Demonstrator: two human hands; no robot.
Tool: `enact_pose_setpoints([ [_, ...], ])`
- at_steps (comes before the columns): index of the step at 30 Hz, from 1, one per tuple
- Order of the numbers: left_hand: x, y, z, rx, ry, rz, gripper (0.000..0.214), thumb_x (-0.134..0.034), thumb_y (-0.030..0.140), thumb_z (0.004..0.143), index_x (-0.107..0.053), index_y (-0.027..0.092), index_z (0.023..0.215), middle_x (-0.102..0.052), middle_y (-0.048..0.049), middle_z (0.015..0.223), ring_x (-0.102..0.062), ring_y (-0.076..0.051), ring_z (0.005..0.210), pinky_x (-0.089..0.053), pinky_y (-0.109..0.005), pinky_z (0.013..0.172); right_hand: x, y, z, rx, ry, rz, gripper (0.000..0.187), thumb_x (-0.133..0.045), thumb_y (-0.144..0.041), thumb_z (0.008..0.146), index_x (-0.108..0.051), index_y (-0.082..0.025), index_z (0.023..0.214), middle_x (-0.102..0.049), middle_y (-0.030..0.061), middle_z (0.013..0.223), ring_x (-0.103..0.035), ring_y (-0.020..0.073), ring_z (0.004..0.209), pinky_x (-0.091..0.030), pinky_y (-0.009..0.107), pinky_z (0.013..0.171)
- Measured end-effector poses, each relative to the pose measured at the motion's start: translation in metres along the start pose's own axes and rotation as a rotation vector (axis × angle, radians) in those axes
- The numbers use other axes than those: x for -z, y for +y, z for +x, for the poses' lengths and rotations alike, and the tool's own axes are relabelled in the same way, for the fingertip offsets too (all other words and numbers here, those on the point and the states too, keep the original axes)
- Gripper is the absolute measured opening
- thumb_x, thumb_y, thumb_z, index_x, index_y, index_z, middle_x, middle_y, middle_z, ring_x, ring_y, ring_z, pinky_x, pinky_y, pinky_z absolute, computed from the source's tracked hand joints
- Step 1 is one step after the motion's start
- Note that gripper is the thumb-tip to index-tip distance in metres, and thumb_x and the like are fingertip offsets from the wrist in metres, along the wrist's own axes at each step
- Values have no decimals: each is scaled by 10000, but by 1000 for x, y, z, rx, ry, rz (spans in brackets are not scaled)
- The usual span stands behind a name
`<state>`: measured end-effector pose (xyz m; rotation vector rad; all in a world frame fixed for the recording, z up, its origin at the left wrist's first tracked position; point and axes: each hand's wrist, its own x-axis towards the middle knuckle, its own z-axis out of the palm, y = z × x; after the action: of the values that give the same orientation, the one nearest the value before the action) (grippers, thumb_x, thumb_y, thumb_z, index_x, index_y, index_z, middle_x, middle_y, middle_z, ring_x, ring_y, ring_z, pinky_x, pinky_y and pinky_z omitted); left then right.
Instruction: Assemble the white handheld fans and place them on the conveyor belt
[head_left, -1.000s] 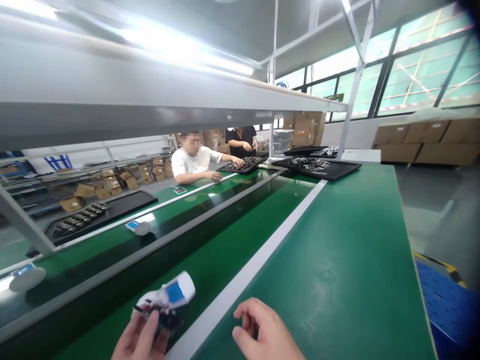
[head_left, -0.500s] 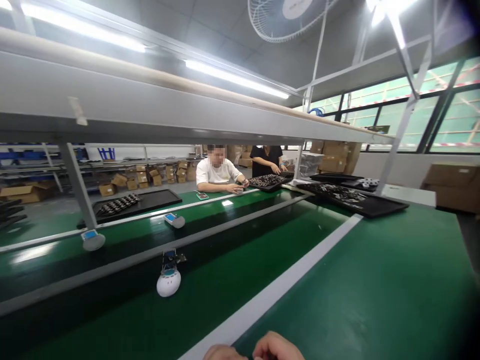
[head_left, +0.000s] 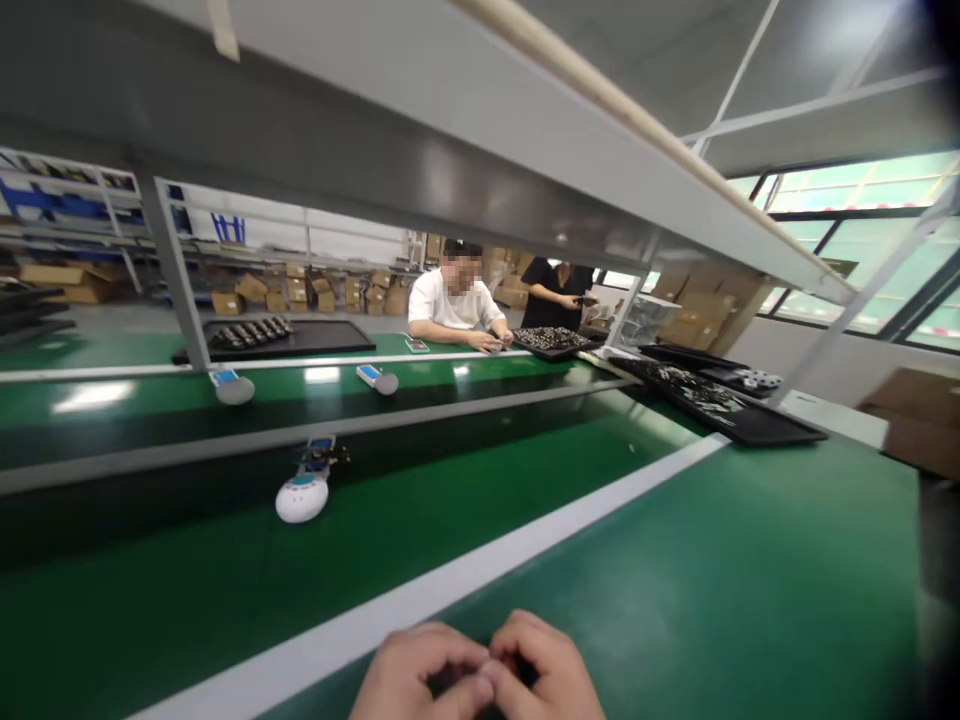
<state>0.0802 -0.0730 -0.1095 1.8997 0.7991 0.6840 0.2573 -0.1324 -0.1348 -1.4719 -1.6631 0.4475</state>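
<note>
My left hand (head_left: pixel 409 675) and my right hand (head_left: pixel 551 672) meet at the bottom edge over the green bench (head_left: pixel 750 600), fingers curled inward and fingertips touching each other. Whatever sits between them is hidden. A white handheld device with a blue screen (head_left: pixel 304 490) lies on the dark green conveyor belt (head_left: pixel 187 560) ahead and to the left, well beyond both hands.
Two more white devices (head_left: pixel 234 386) (head_left: pixel 377 377) lie on the far lane. Black trays of small parts (head_left: pixel 712 400) (head_left: pixel 285 338) stand at right and far left. A seated person in white (head_left: pixel 454 305) and a standing person in black (head_left: pixel 555 290) work opposite. A grey shelf (head_left: pixel 487 170) hangs overhead.
My left hand let go of the white device, which now lies on the belt and has drifted left. Both hands have come together at the bench edge. My head turned left.
</note>
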Motion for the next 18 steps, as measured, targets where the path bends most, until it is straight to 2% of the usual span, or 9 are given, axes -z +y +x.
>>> enact_pose_setpoints([
  [2,2,10,-2,1,19,-20,100,-682,200,768,-779,221,776,-766,-16,776,-712,-160,728,-530,-202,672,3,-13,0,36,50,-26,224,-608,-310,847,-647,-187,664,-591,5,607,-577,129,549,-432,203,526],
  [5,4,15,-5,-92,31,-54,91,-696,190,754,-781,217,773,-752,-26,762,-704,-151,698,-531,-190,642,5,-21,-1,111,73,-55,281,-570,-330,884,-631,-185,651,-594,9,596,-573,125,540,-429,202,520],
  [8,3,14,-7,-186,62,-83,110,-692,153,751,-783,204,787,-746,-39,758,-704,-143,676,-538,-181,633,5,-19,-1,183,76,-50,347,-537,-383,924,-629,-182,657,-598,13,585,-562,120,528,-421,200,513],
  [12,2,13,-9,-273,100,-114,102,-692,148,764,-787,178,781,-740,-60,728,-703,-147,652,-542,-190,619,5,-17,-2,193,71,-36,370,-528,-416,939,-632,-185,669,-603,12,590,-561,117,528,-416,200,512],
  [18,1,12,-10,-280,94,-134,131,-655,168,812,-786,162,799,-730,-74,730,-694,-151,662,-540,-204,621,7,-15,-3,215,50,-74,377,-506,-413,958,-634,-186,685,-597,12,595,-570,119,535,-427,204,516],
])
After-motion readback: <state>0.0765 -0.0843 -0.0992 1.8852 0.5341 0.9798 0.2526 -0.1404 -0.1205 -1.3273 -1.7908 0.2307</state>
